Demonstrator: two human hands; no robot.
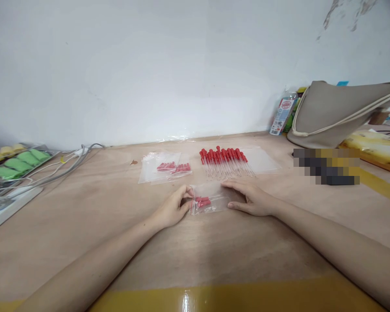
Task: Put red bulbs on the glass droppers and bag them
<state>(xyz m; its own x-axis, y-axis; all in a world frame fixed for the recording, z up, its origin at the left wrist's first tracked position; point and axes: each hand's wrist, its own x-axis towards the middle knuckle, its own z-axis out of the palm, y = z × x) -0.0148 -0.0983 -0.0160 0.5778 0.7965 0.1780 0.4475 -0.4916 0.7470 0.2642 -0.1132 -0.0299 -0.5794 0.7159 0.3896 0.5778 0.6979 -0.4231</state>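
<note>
A clear plastic zip bag [218,203] lies on the table in front of me, with a few red-bulbed droppers [203,201] inside at its left end. My left hand [173,209] pinches that end beside the red bulbs. At the opposite end, my right hand [254,199] has thumb and fingers apart, with the fingertips at the bag's edge. Just beyond the bag, loose droppers [223,157] lie in a row, red bulbs pointing away and thin clear stems toward me. Filled bags [147,169] showing more red bulbs are piled to their left.
Flat clear bags [261,159] lie right of the loose droppers. A power strip [16,208] with cables and a pack of green items [27,162] is at far left. At right are a bottle [283,113], a grey drawstring bag [338,110], a yellow packet [377,149] and a blurred-out object.
</note>
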